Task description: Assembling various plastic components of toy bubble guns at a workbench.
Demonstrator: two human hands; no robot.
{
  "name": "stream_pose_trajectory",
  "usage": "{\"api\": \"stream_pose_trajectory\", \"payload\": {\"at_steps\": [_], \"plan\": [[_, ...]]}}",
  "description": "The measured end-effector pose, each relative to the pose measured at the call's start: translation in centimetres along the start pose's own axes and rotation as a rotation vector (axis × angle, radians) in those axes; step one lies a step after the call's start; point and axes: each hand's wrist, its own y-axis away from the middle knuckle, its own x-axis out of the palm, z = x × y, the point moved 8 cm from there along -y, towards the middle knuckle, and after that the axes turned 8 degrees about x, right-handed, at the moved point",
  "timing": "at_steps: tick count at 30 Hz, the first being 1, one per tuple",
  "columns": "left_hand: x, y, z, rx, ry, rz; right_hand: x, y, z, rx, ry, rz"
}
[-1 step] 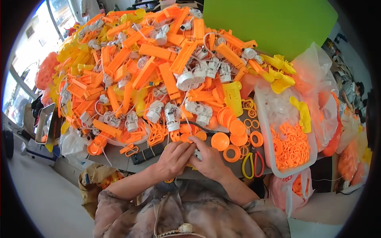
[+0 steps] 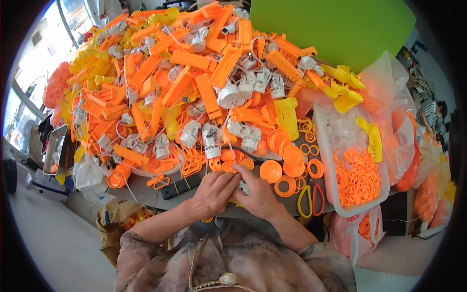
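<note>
My left hand (image 2: 212,195) and my right hand (image 2: 258,195) meet at the near edge of the table, fingers curled and pressed together. Between them shows a bit of a small whitish part (image 2: 242,188), mostly covered by my fingers. A little yellow peeks out under the hands, too small to name. Just beyond my fingertips lie shallow orange cups (image 2: 270,173) and a white motor-like unit (image 2: 212,138) with wires. Left of my left hand is a dark oblong block (image 2: 180,188). Scissors (image 2: 304,201) with yellow and red handles lie right of my right hand.
A tall heap of orange casings (image 2: 192,62), white wired units and yellow parts fills the table. On the right stands a clear plastic tub (image 2: 346,212) with small orange links. A pink bag (image 2: 343,233) hangs below it. A green panel (image 2: 335,29) rises behind.
</note>
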Motion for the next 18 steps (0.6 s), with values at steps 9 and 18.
{"api": "stream_pose_trajectory", "payload": {"at_steps": [9,18], "plan": [[0.6,0.3,-0.4,-0.063,0.037,0.029,0.0,0.0,-0.3,0.013,-0.029,0.023],[0.8,1.3,1.0,-0.107,0.096,0.009,-2.5,0.8,-0.4,-0.076,-0.301,-0.026]]}}
